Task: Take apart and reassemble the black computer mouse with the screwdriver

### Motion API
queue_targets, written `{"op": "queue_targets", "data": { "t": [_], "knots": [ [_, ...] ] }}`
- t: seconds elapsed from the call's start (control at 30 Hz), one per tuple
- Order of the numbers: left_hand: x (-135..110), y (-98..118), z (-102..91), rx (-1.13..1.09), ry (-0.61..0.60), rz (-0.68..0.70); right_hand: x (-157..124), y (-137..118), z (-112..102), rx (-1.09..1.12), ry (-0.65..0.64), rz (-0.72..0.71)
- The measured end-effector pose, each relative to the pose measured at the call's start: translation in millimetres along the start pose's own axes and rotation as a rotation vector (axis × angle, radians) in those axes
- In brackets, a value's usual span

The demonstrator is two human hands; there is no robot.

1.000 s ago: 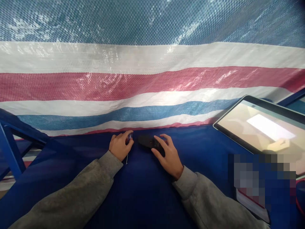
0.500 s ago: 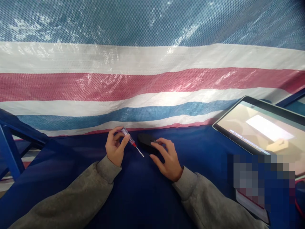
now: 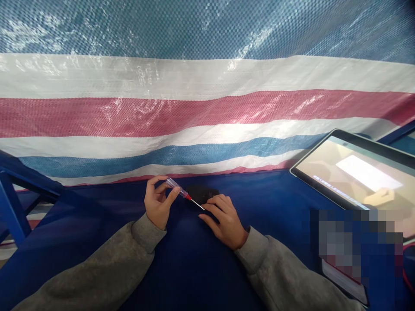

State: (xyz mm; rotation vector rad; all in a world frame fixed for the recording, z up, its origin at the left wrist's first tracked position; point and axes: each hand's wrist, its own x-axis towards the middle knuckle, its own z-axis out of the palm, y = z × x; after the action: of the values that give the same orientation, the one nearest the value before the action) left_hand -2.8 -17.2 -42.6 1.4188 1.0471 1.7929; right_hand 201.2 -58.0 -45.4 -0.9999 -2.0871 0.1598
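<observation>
A small screwdriver [image 3: 177, 188] with a clear handle, a red collar and a thin metal shaft is pinched in my left hand [image 3: 159, 202]. Its shaft slants down to the right. Around the tip, the thumb and index finger of my right hand [image 3: 226, 220] come close together in a pinch; anything tiny between them is too small to make out. Just behind the shaft and right fingers lies a dark computer mouse [image 3: 201, 193] on the blue tabletop [image 3: 191, 263], partly covered by them.
At the right stands a tablet-like screen [image 3: 353, 168], lit and tilted. Below it a blurred patch hides part of a white and dark red object [image 3: 343, 280]. Striped plastic sheeting [image 3: 194, 112] hangs behind the table. A blue metal frame [image 3: 14, 203] is at the left.
The screwdriver has swung flatter and its tip has moved right, up to my right fingers. My right hand has shifted slightly left, its thumb and index finger nearer together.
</observation>
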Motion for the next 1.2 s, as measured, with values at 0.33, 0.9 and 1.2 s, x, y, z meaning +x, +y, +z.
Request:
{"op": "queue_targets", "data": {
  "t": [0.33, 0.9, 1.2],
  "knots": [
    [-1.3, 1.7, 1.7, -0.026, -0.029, 0.036, 1.2, -5.9, 1.0, 0.061, 0.059, 0.071],
    [-0.9, 3.7, 2.3, -0.018, -0.045, 0.043, -1.1, -5.4, 4.6, 0.074, 0.054, 0.048],
    [-3.9, 0.0, 2.8, -0.031, -0.057, 0.073, -0.2, -7.5, 3.7, 0.072, 0.027, 0.046]
  ]
}}
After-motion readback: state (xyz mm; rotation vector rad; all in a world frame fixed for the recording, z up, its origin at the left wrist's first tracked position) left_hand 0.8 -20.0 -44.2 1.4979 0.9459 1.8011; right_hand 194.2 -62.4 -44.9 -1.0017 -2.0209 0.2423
